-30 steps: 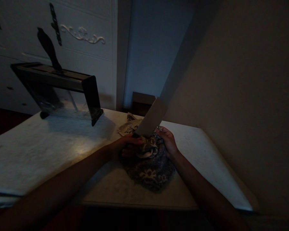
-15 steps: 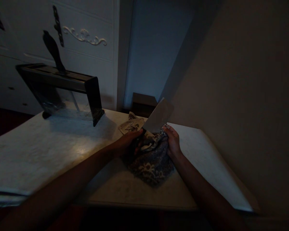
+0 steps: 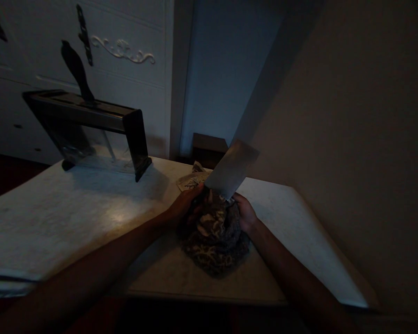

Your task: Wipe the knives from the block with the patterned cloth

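Note:
A cleaver with a broad, flat blade points up and away to the right over the table. My left hand is closed around its handle, which is mostly hidden in the grip. A dark patterned cloth with pale flower shapes hangs bunched below the blade, between my hands. My right hand grips the cloth at its right side, close under the blade's lower edge; the fingertips are hidden behind the folds. Behind my left hand lies a beige printed piece, perhaps cloth, partly covered.
On the left of the pale table stands a clear-sided knife block with a black-handled knife in its top. White cabinet doors rise behind it. A dark box sits beyond the table's far edge; a wall borders the right.
The cleaver's blade has tilted further right. My right hand, with the cloth, has shifted slightly down from the blade's right edge to beneath its lower edge, and the cloth's folds have bunched differently.

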The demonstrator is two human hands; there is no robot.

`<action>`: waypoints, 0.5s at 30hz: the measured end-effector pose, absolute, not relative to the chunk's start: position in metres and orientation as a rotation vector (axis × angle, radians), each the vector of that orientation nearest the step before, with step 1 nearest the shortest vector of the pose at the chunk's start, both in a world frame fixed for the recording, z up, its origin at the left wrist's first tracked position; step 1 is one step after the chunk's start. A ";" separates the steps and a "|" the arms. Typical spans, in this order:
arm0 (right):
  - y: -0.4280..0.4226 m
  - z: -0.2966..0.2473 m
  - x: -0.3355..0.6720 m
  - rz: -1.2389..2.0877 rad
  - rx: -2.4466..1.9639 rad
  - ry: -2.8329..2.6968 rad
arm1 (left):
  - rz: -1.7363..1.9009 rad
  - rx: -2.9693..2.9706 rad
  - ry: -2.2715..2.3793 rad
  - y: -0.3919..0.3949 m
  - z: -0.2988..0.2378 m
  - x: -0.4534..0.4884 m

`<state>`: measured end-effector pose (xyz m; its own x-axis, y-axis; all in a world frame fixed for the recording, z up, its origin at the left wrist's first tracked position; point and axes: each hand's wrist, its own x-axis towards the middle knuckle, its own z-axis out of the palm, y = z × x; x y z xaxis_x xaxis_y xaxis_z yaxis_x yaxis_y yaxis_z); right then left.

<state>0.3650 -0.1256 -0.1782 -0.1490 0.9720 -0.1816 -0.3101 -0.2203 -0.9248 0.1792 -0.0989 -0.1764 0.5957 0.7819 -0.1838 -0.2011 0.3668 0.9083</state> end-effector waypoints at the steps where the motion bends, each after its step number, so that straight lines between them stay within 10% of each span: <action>1: -0.126 -0.178 0.364 1.612 -1.044 -0.933 | 0.699 1.027 0.690 -0.100 -0.176 0.179; 15: -0.124 -0.173 0.371 1.521 -1.024 -0.984 | 0.760 0.829 0.592 -0.089 -0.177 0.175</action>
<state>0.3710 -0.1242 -0.1734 -0.1277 0.9842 -0.1224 -0.2914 -0.1552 -0.9439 0.1749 -0.0889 -0.1770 0.5951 0.7854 -0.1705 -0.3572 0.4485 0.8193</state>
